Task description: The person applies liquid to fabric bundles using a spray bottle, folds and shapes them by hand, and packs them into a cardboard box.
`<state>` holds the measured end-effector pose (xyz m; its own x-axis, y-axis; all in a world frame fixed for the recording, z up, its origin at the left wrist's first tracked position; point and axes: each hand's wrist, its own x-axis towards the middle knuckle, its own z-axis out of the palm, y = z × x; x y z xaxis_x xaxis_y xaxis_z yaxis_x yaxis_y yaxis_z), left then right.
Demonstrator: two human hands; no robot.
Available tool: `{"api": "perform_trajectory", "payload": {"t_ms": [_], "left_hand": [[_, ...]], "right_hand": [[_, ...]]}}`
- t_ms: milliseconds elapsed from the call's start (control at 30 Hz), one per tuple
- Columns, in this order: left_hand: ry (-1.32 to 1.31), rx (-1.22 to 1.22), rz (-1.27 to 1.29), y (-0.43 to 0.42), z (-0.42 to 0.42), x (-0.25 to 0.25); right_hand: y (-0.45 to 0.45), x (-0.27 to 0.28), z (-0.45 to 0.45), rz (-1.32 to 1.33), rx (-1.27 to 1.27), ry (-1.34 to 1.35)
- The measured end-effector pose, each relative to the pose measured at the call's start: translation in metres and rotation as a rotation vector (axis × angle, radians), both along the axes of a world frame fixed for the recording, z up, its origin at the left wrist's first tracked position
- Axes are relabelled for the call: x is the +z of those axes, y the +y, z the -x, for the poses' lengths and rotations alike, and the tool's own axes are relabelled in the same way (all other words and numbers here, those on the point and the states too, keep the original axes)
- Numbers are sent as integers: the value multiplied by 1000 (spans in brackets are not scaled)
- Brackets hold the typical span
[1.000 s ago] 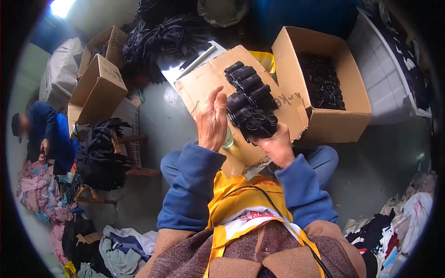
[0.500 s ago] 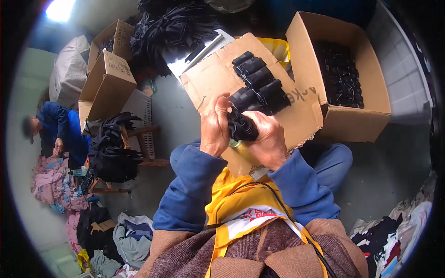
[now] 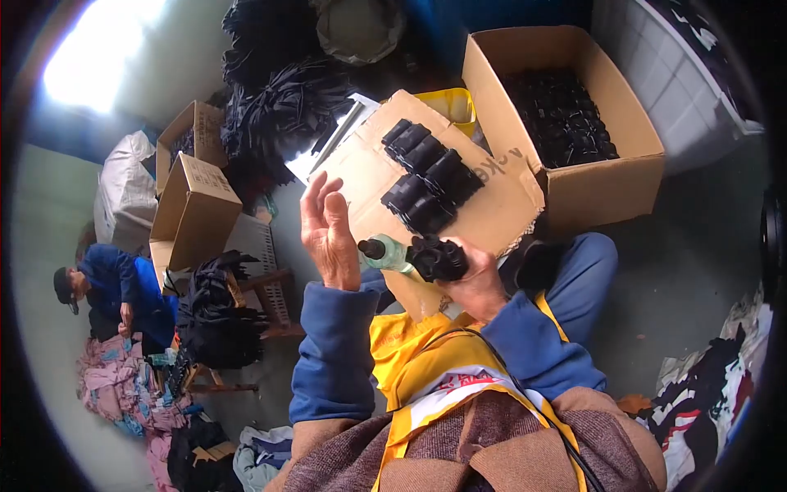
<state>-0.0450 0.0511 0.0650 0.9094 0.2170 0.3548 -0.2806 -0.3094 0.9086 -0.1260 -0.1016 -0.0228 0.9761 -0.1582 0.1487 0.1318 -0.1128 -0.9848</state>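
Observation:
My left hand [image 3: 329, 238] is raised with its fingers stretched out and holds nothing. My right hand [image 3: 479, 283] is closed around a bundle of rolled black cloth [image 3: 437, 258], its rolled ends facing up. Between the hands, a pale green bottle with a black cap [image 3: 387, 252] lies beside the bundle, apart from my left palm. Past my hands, several more black cloth rolls [image 3: 430, 176] lie in rows on a flat cardboard sheet [image 3: 365, 193] with a torn edge.
To the right stands an open cardboard box [image 3: 602, 193] holding many black rolls. Dark cloth strips [image 3: 283, 102] are heaped at the back. On the left, a seated person in blue [image 3: 119, 279] bends over pink cloth [image 3: 111, 381]. Fabric scraps [image 3: 705, 410] lie at lower right.
My left hand has let go of the black bundle, moved left and opened. The right hand has lowered the bundle slightly towards me. The camera view has shifted, and the bottle shows more fully.

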Motion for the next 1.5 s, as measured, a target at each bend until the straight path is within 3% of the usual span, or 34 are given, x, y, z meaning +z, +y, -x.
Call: {"api": "perform_trajectory", "payload": {"t_ms": [67, 133, 200, 233, 267, 300, 367, 467, 533, 600, 667, 733, 767, 800, 900, 933, 1067, 1200, 1333, 1467, 1500], "left_hand": [[-181, -71, -126, -6, 14, 4], [-127, -196, -174, -28, 49, 9], [-337, -396, -430, -49, 65, -21], [-314, -505, -560, -59, 74, -28], [-244, -456, -725, -68, 87, -30], [-135, -499, -639, -71, 88, -42], [-25, -532, -541, -71, 86, -58], [130, -592, -401, -69, 77, -68], [312, -561, -45, -67, 67, -81], [279, -567, -70, -56, 66, -70], [185, -582, -277, -47, 72, -66], [298, -643, -219, -44, 82, -66], [261, -668, -140, -46, 87, -67], [220, -690, -59, -48, 89, -68], [246, -636, -19, -47, 88, -69], [259, -613, 19, -47, 87, -70], [215, -600, -45, -44, 85, -69], [205, -662, 38, -42, 79, -76], [256, -681, 92, -45, 79, -78], [262, -763, 101, -40, 78, -89], [268, -776, 118, -37, 78, -87]], "right_hand": [[-4, -11, 6, -116, 4, 14], [-13, -6, 13, -102, 40, 34], [-23, 7, 24, -99, 100, 110], [-18, -8, 27, -465, 107, 191], [-20, -14, 35, -594, 133, 224], [-22, -21, 42, -723, 153, 260], [-24, -34, 50, -295, 121, 159], [-37, -29, 62, -120, 169, 212], [-42, -30, 62, -9, 237, 272], [-46, -27, 55, 180, 87, 180], [-49, -14, 48, 116, 21, 206], [-42, -2, 40, -129, -51, 157], [-42, -26, 43, -244, -61, 214], [-34, -31, 41, -330, 9, 28], [-30, -24, 35, 402, -61, -184], [-28, -24, 35, 474, -85, -210], [-25, -19, 34, 579, -105, -238], [-25, -10, 31, 497, -77, -281], [-33, 1, 35, 656, -115, -197], [-50, 5, 45, 754, 116, 38], [-54, 18, 45, 634, 280, 93]]}}
